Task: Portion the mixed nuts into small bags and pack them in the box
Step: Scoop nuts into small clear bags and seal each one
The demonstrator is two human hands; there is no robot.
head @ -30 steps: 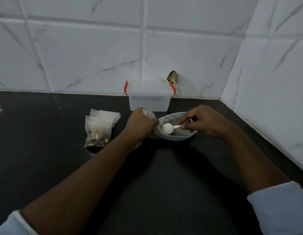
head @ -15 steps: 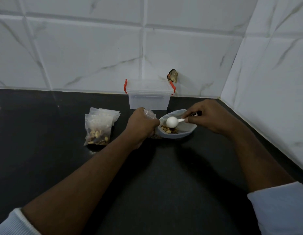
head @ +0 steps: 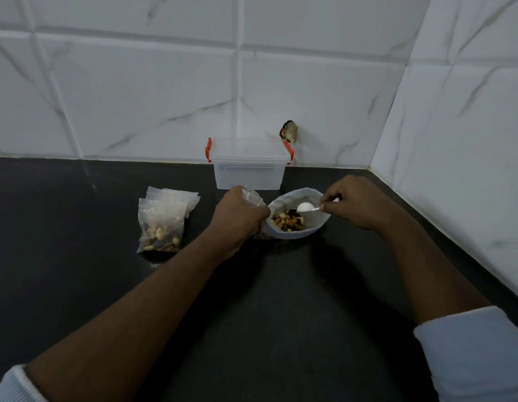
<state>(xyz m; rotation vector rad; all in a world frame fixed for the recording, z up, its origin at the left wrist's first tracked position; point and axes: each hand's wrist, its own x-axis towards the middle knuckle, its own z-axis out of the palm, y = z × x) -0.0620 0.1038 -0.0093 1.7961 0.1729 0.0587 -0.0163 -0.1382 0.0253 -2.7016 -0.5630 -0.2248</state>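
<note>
A bag (head: 253, 198) is being gripped by the left hand (head: 240, 216); a spoon (head: 305, 207) is being pinched by the right hand (head: 353, 201), above the nuts (head: 288, 223).

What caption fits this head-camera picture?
Right hand holds a white spoon in the open nut bag; left hand grips a small bag; filled bags and lidded box nearby.

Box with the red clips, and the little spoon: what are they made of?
The box looks like cloudy, see-through plastic: its walls let light through, and its clips are glossy red. The spoon, pinched by the right hand, is probably plastic too: plain white, with a thin handle.
</note>
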